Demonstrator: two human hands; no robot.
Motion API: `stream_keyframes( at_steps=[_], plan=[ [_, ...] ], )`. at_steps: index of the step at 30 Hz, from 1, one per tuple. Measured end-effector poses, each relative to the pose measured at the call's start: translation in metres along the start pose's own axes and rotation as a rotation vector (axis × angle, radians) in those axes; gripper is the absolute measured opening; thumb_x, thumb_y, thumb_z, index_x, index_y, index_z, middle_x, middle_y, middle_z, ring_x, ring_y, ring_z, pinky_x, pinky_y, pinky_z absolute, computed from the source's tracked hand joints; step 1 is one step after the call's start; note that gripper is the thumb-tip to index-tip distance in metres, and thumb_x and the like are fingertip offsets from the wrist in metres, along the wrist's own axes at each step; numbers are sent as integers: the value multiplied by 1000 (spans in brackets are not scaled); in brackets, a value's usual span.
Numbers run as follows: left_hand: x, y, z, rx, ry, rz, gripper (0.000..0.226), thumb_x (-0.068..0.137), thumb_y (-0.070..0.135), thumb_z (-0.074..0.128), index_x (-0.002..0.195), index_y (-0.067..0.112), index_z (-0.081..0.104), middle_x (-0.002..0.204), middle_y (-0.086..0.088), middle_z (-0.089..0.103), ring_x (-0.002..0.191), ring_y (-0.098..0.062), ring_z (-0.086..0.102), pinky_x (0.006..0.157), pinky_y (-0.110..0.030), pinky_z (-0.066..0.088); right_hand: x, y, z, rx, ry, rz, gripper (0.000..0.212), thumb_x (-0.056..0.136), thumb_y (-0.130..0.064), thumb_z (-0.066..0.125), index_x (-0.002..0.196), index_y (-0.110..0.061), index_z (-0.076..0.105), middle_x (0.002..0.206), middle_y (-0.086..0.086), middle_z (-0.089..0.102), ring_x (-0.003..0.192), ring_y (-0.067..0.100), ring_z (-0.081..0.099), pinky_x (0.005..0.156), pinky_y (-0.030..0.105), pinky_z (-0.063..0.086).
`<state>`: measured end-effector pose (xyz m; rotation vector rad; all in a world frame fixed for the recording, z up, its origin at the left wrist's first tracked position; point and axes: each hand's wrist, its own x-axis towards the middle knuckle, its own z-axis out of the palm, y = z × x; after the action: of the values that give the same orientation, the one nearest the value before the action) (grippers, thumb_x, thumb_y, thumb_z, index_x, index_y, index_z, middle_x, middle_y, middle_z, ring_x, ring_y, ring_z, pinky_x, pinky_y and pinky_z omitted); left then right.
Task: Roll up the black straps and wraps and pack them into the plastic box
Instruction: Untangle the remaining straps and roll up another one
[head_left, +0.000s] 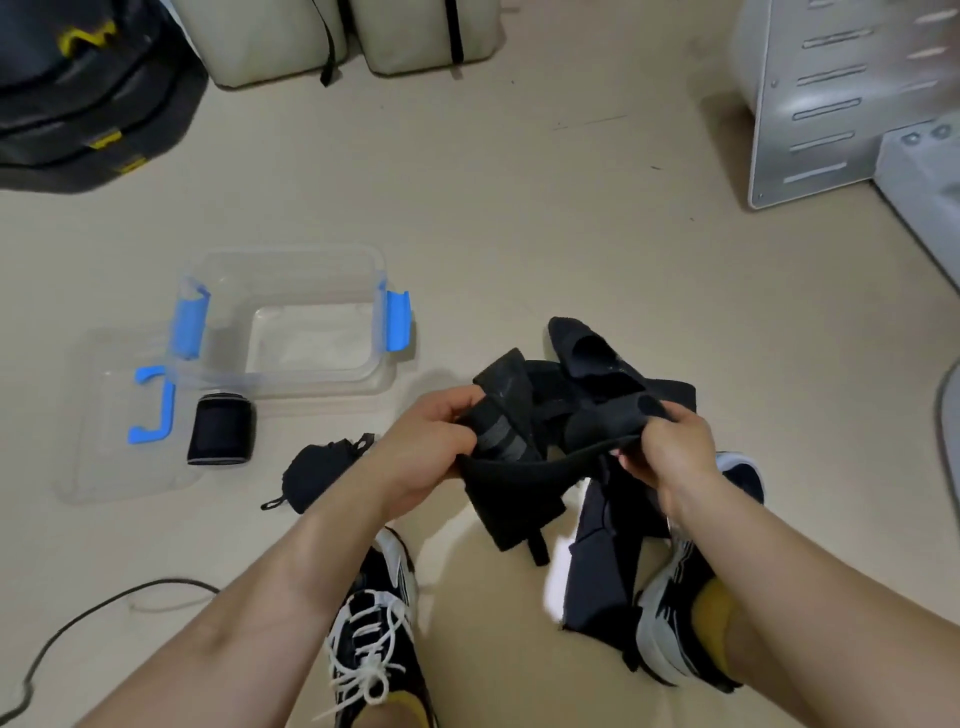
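Left hand (431, 441) and right hand (670, 447) each had a pinch grip on the upper edge of the black wrap (519, 473), held above the floor (519, 208) between the shoes (374, 623). Judged soft, light, floppy: best taken at one end and rolled tight. Plastic box (311, 387) sat open front-left, rolled strap (221, 428) just beside it.

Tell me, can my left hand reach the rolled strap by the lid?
Probably, once freed: the left hand grips the black wrap; only a low black bundle lies toward the rolled strap.
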<state>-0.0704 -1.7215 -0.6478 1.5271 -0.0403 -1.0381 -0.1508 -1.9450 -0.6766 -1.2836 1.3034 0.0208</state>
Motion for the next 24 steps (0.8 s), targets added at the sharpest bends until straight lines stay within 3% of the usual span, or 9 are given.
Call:
stream_keyframes(
  at_steps=[3,5,7,9,11,14,18,20,24],
  plan=[
    [-10,28,9,35,6,81,41,69,-26,27,78,1,56,71,-6,56,68,-19,52,58,-26,46,-8,-17,-3,23,-10,52,30,90,6,37,98,-11,60,84,18,62,59,27,58,54,29,51],
    [-19,51,13,48,23,125,49,67,-26,26,68,12,57,68,-4,57,62,-17,51,54,-24,41,-18,-35,-7,-140,-69,-8,36,87,5,42,116,-11,56,94,15,61,70,27,59,60,30,50],
    [-30,83,19,44,50,189,54,66,-25,25,60,18,56,64,-3,55,58,-17,48,50,-24,33,-34,-56,-9,-450,-161,-222,65,83,1,57,142,-22,40,124,11,52,97,29,59,70,29,49],
    [-42,120,31,70,68,277,56,66,-25,24,57,19,56,60,-3,54,55,-17,47,50,-25,28,-62,-84,-9,-638,-277,-527,99,74,0,71,152,-37,23,152,4,32,134,27,42,94,30,45],
    [-61,156,48,128,50,369,53,67,-26,24,59,16,56,57,-1,56,52,-15,50,47,-22,31,-96,-112,-13,-615,-518,-661,110,69,6,76,152,-40,20,154,-1,35,141,16,35,108,32,39],
    [-94,198,67,187,47,472,49,67,-27,25,60,12,54,55,0,56,50,-12,51,45,-18,36,-137,-153,-36,-529,-759,-639,93,62,14,73,138,-30,45,125,8,63,125,19,54,101,41,49],
    [-139,238,75,146,133,588,57,67,-26,27,51,18,58,71,-14,58,61,-21,55,53,-24,43,-183,-194,-74,-523,-824,-679,73,63,7,81,123,-29,61,109,25,66,105,32,66,98,40,52],
    [-160,253,83,147,202,664,54,68,-26,31,51,18,56,69,-14,59,61,-21,56,55,-27,44,-203,-206,-88,-685,-747,-790,44,75,2,80,111,-20,69,106,11,74,100,23,69,90,32,54],
    [-199,279,104,128,384,825,41,66,-18,37,50,17,52,53,-2,54,58,-21,52,59,-30,43,-211,-209,-107,-991,-426,-961,11,82,-10,77,91,-6,72,83,4,70,78,19,65,79,36,54]
  ],
)
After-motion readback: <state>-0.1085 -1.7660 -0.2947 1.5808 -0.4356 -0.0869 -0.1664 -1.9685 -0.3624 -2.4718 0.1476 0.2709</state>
